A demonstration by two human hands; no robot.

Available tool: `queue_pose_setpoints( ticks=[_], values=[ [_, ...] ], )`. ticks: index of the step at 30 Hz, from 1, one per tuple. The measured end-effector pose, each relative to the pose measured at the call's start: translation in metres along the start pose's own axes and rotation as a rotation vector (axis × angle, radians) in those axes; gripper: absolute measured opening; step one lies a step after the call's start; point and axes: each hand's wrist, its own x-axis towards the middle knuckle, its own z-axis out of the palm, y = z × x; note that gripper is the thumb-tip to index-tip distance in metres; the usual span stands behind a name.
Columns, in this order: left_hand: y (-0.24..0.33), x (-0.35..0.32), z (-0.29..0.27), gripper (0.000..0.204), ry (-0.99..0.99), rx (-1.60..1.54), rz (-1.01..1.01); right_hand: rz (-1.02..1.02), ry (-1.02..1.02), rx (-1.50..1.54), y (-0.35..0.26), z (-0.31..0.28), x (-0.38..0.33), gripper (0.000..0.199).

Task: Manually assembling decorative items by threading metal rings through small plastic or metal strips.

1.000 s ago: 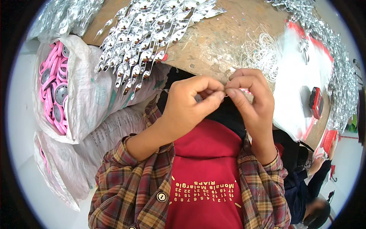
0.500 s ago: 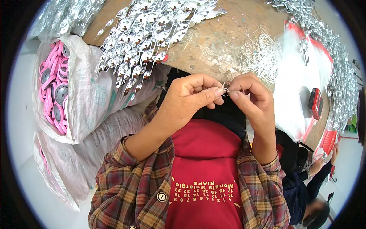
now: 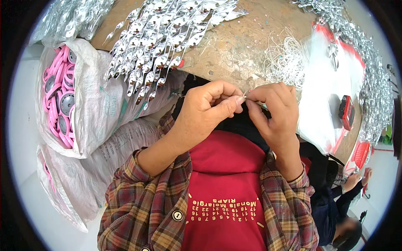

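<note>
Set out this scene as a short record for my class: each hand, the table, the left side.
Left hand: thumb and forefinger pinch a tiny pale strand
Right hand: fingertips close beside it; grip unclear
Table: twisted silver strips, tangled white string, plastic bag
Left side: open white sack holding pink-and-grey parts

A worn brown wooden tabletop [image 3: 226,54], mottled with pale scuffs and coloured specks, is spread across the upper middle of the view, its edges bent by the lens. The left side is filled by a smooth, whitish surface [image 3: 23,117]; whether wall or floor cannot be told. At the far right, a plain white wall [image 3: 383,171] is crossed by a thin red line [image 3: 383,150]. The room is brightly and evenly lit.
</note>
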Motion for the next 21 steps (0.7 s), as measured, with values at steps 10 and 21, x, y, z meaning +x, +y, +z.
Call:
queue_pose_setpoints(
  ticks=[10,21],
  values=[
    [0.007,0.001,-0.003,0.015,-0.094,-0.080,-0.072,0.222,-0.064,0.450,0.008,0.001,-0.005,0.008],
    [0.005,-0.001,-0.001,0.012,-0.064,0.082,-0.009,0.366,-0.078,0.744,0.012,-0.005,-0.001,0.006]
  ],
)
